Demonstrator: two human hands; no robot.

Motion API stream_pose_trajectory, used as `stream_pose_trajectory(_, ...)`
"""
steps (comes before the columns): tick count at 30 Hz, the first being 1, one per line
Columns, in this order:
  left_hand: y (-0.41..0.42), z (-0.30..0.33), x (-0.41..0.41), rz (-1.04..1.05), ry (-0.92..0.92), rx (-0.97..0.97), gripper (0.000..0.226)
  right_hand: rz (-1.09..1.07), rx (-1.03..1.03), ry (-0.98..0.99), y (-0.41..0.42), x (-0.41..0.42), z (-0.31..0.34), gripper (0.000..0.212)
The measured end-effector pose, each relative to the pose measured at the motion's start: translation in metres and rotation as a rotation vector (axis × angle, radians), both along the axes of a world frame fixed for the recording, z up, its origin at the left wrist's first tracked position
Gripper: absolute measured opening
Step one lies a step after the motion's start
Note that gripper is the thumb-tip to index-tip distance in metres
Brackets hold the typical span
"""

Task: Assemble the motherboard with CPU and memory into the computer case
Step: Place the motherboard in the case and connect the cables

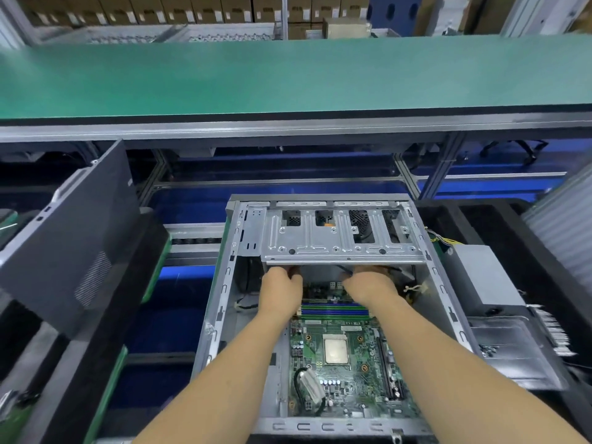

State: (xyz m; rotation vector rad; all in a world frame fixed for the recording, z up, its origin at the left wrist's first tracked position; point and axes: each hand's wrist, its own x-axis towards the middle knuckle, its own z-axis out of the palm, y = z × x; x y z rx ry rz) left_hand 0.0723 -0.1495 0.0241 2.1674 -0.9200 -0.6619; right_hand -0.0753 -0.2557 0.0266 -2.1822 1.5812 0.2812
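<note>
An open grey computer case lies flat in front of me. Inside it sits the green motherboard with a silver CPU at its middle and blue and green memory sticks across its far part. Both my hands reach to the board's far edge, under the metal drive cage. My left hand has its fingers curled down at that edge. My right hand is curled likewise, beside black cables. The fingertips of both are hidden beneath the cage, so what they hold is unclear.
A dark case side panel leans at the left. A power supply with loose wires lies right of the case on black foam. A green conveyor belt runs across behind, with cardboard boxes beyond.
</note>
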Motion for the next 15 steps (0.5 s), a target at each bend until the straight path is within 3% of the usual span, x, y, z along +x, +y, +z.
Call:
stream_pose_trajectory(4,-0.006,0.000,-0.004,-0.018,0.038,-0.013,0.045,-0.022,-0.063,0.054,-0.008,0.003,-0.009,0.031)
stream_pose_trajectory(8,-0.007,-0.004,-0.008,-0.080,0.061,0.022,0.049,0.067,-0.216,0.180,-0.001,0.006,-0.019,0.012)
stream_pose_trajectory(12,-0.008,-0.005,-0.009,0.011,0.130,-0.022,0.049,0.056,-0.080,0.013,-0.006,0.025,-0.028,0.025)
stream_pose_trajectory(15,-0.005,-0.007,-0.009,0.010,0.151,-0.040,0.046,0.104,0.002,-0.035,-0.012,0.035,-0.031,0.023)
